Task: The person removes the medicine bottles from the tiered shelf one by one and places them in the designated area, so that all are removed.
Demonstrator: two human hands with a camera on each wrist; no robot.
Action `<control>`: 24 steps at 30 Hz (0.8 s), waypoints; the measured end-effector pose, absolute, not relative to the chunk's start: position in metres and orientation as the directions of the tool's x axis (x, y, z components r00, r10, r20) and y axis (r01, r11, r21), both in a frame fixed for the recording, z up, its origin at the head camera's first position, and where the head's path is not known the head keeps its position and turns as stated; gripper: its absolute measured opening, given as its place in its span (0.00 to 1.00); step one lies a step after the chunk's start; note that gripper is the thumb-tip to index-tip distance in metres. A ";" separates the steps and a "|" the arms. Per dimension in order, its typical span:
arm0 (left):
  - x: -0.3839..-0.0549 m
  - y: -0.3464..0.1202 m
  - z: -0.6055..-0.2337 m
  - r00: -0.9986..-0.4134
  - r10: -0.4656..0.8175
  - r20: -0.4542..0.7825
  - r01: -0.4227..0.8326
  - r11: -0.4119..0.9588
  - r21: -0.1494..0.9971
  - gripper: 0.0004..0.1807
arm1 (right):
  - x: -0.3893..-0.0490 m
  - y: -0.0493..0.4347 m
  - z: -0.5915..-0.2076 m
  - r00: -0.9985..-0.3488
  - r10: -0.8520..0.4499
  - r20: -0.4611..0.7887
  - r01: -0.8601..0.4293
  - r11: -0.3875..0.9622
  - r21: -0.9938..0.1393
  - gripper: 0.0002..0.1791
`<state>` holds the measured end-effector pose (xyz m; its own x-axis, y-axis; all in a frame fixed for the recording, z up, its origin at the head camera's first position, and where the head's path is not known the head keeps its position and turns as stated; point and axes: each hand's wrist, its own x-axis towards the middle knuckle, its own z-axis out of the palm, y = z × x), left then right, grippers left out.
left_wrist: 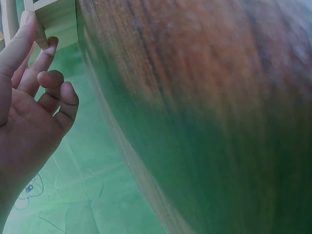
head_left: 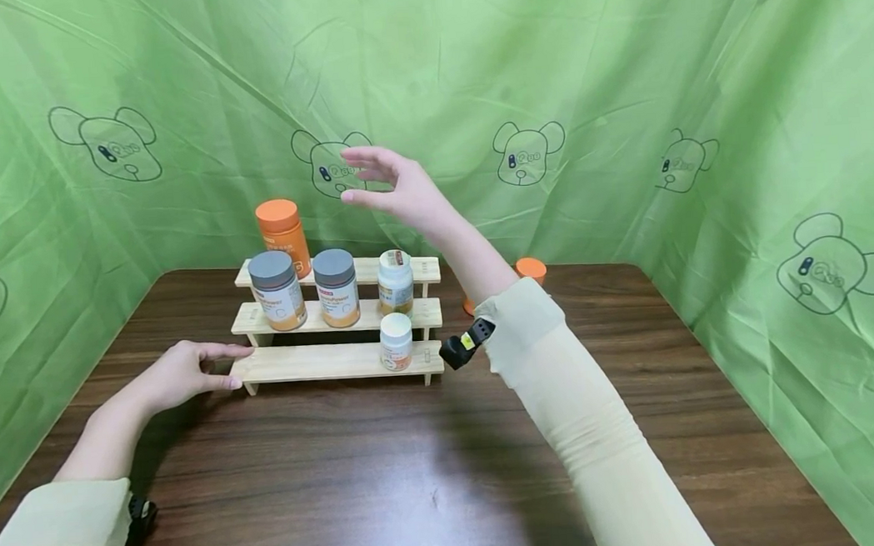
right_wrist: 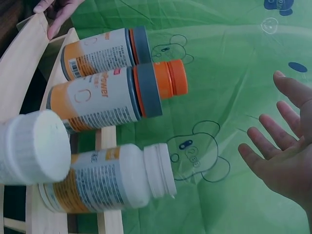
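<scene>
A three-tier wooden display shelf stands on the table. My left hand pinches the left end of its lowest tier between thumb and fingers, also seen in the left wrist view. My right hand is raised above and behind the shelf, fingers spread and holding nothing. On the middle tier are two grey-capped jars and a white-capped supplement bottle. A smaller white bottle sits at the right of the lowest tier. An orange bottle rises at the left of the top tier.
Right of the shelf, an orange-capped container is partly hidden behind my right forearm. More orange shows beside that arm. Green cloth with bear-head drawings hangs around the dark wooden table.
</scene>
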<state>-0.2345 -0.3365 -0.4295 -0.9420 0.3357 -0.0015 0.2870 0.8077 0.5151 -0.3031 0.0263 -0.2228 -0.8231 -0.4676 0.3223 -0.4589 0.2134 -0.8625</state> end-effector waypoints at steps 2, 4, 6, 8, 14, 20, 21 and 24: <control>-0.235 -0.337 -0.430 -0.941 0.339 0.002 0.292 0.807 0.513 0.32 | -0.308 0.020 -0.227 -0.821 -0.472 0.321 -0.460 0.214 -0.862 0.33; -0.235 -0.338 -0.431 -0.941 0.340 0.006 0.294 0.805 0.516 0.32 | -0.311 0.014 -0.231 -0.817 -0.479 0.320 -0.462 0.214 -0.861 0.33; -0.236 -0.338 -0.431 -0.941 0.337 0.004 0.291 0.804 0.518 0.32 | -0.313 0.009 -0.234 -0.812 -0.487 0.320 -0.470 0.221 -0.855 0.33; -0.237 -0.338 -0.431 -0.940 0.341 0.011 0.298 0.803 0.515 0.32 | -0.314 0.004 -0.238 -0.808 -0.497 0.316 -0.479 0.242 -0.844 0.33; -0.238 -0.340 -0.431 -0.939 0.344 0.016 0.303 0.805 0.510 0.32 | -0.316 -0.012 -0.246 -0.803 -0.525 0.282 -0.486 0.302 -0.820 0.34; -0.237 -0.340 -0.428 -0.939 0.345 0.001 0.295 0.802 0.519 0.31 | -0.317 -0.027 -0.251 -0.798 -0.556 0.232 -0.477 0.349 -0.807 0.35; -0.237 -0.340 -0.428 -0.939 0.345 -0.002 0.294 0.803 0.519 0.31 | -0.318 -0.030 -0.252 -0.799 -0.558 0.225 -0.476 0.357 -0.804 0.35; -0.237 -0.341 -0.426 -0.939 0.345 -0.005 0.291 0.800 0.525 0.31 | -0.319 -0.036 -0.254 -0.800 -0.560 0.216 -0.476 0.372 -0.797 0.34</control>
<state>-0.2371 -0.3408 -0.4263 -0.9387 0.3447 -0.0048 0.2911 0.7998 0.5249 -0.3194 -0.0359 -0.2541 -0.7999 -0.5600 0.2157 -0.4755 0.3721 -0.7971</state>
